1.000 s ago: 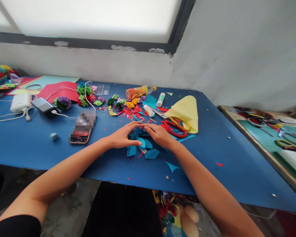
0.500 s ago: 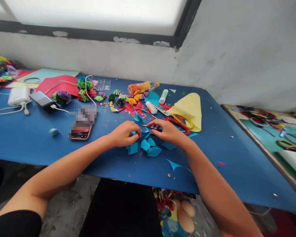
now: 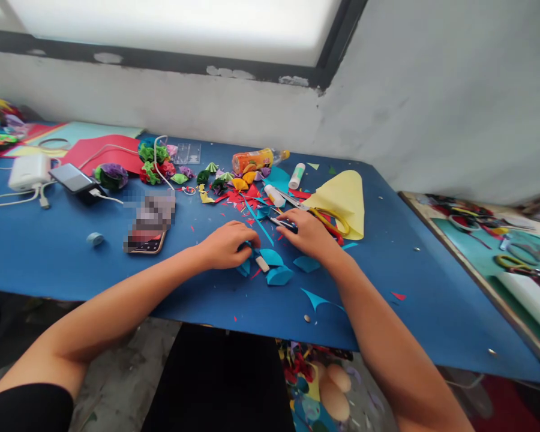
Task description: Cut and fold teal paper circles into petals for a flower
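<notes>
My left hand [image 3: 228,245] is curled, with fingers and thumb closed on blue paper [image 3: 245,268] that the hand partly hides. My right hand [image 3: 306,235] holds a small pair of dark-handled scissors [image 3: 288,225], their metal tips pointing left. Between and below the hands lie several cut blue paper pieces [image 3: 279,276] and a small whitish block like an eraser [image 3: 261,264]. A narrow blue paper strip [image 3: 261,225] lies just left of the scissors' tips.
Behind the hands are red paper scraps [image 3: 251,193], glue sticks [image 3: 297,176], an orange-labelled bottle [image 3: 254,161], yellow paper [image 3: 342,198] and larger yellow-handled scissors [image 3: 337,223]. A phone [image 3: 150,225] and paper flowers [image 3: 155,162] sit left. Another work surface [image 3: 468,240] stands at right.
My right hand has moved slightly up and right with the scissors, away from my left hand. The whitish block now shows, and a narrow blue strip lies near the scissors.
</notes>
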The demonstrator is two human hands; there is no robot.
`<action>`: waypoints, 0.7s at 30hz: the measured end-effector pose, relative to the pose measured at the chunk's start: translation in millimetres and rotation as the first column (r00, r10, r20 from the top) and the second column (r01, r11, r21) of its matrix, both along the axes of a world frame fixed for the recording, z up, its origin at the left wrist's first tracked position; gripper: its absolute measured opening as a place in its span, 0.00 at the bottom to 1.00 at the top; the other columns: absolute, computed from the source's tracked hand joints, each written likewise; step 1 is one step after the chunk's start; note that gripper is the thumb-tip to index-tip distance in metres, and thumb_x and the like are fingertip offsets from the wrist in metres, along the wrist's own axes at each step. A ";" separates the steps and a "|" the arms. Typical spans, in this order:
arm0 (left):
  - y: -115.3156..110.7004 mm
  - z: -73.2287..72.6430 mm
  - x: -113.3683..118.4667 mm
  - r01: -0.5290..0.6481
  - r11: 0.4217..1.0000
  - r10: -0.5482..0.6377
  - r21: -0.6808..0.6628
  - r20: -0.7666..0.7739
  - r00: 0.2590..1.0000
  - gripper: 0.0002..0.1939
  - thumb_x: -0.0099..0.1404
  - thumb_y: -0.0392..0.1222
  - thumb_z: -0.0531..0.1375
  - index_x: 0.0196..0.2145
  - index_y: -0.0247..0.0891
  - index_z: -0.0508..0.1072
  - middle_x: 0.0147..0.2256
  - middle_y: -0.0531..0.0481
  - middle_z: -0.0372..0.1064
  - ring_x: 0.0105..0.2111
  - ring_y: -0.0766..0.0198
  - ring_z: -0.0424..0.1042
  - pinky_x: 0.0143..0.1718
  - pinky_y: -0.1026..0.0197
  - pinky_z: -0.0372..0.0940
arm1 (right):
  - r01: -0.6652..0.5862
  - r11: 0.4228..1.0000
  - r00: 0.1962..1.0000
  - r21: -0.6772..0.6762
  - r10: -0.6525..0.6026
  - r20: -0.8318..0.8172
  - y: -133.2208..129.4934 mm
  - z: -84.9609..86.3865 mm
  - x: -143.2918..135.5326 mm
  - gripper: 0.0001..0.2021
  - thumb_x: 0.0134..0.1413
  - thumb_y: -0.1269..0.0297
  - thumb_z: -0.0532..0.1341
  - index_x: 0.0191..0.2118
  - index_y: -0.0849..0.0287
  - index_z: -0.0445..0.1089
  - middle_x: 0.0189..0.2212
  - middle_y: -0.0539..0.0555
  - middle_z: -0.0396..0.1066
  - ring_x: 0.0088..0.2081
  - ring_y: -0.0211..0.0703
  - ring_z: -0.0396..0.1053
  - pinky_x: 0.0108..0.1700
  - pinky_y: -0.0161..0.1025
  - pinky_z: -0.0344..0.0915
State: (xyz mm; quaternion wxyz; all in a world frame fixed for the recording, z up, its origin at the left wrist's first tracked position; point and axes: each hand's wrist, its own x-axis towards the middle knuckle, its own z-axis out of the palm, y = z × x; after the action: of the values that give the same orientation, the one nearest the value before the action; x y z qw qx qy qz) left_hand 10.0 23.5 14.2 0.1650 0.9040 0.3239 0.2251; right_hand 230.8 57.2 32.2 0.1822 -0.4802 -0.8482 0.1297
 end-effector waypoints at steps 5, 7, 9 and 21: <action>-3.5 5.3 0.0 -0.111 0.993 0.114 0.043 -0.080 0.990 0.12 0.63 0.40 0.50 0.31 0.36 0.72 0.24 0.52 0.71 0.27 0.64 0.70 0.53 0.49 0.57 | -0.298 0.921 0.951 -0.251 0.310 0.009 -24.4 8.7 -16.6 0.14 0.45 0.53 0.66 0.32 0.59 0.72 0.26 0.49 0.70 0.28 0.39 0.67 0.30 0.33 0.60; -3.9 5.3 1.0 -0.128 0.991 0.131 0.038 -0.086 0.988 0.13 0.64 0.42 0.50 0.31 0.35 0.72 0.23 0.52 0.71 0.26 0.64 0.70 0.52 0.50 0.57 | -0.297 0.916 0.944 -0.268 0.325 0.063 -32.0 7.5 -22.4 0.14 0.42 0.55 0.68 0.31 0.59 0.71 0.24 0.49 0.68 0.26 0.38 0.65 0.27 0.33 0.56; -3.6 4.8 1.5 -0.126 0.991 0.128 0.033 -0.081 0.988 0.12 0.63 0.41 0.51 0.31 0.35 0.72 0.26 0.50 0.72 0.29 0.63 0.71 0.48 0.52 0.60 | -0.273 0.930 0.949 -0.247 0.302 0.087 -36.7 5.5 -25.7 0.10 0.43 0.60 0.67 0.31 0.60 0.70 0.23 0.49 0.68 0.25 0.38 0.64 0.26 0.33 0.54; -42.2 43.3 3.5 0.075 0.997 -0.036 -0.027 0.687 0.726 0.08 0.66 0.38 0.53 0.35 0.37 0.72 0.34 0.47 0.72 0.37 0.63 0.71 0.40 0.59 0.66 | 0.236 0.963 0.953 0.126 -0.205 -0.223 0.2 2.8 1.8 0.14 0.53 0.62 0.55 0.43 0.63 0.68 0.34 0.60 0.73 0.35 0.50 0.70 0.39 0.45 0.65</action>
State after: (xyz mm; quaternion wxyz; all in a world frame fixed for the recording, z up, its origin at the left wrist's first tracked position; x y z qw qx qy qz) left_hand 13.5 -18.7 57.6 0.3035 0.7617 0.2188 0.5290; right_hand 232.6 57.4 35.0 0.3193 -0.5407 -0.7727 0.0935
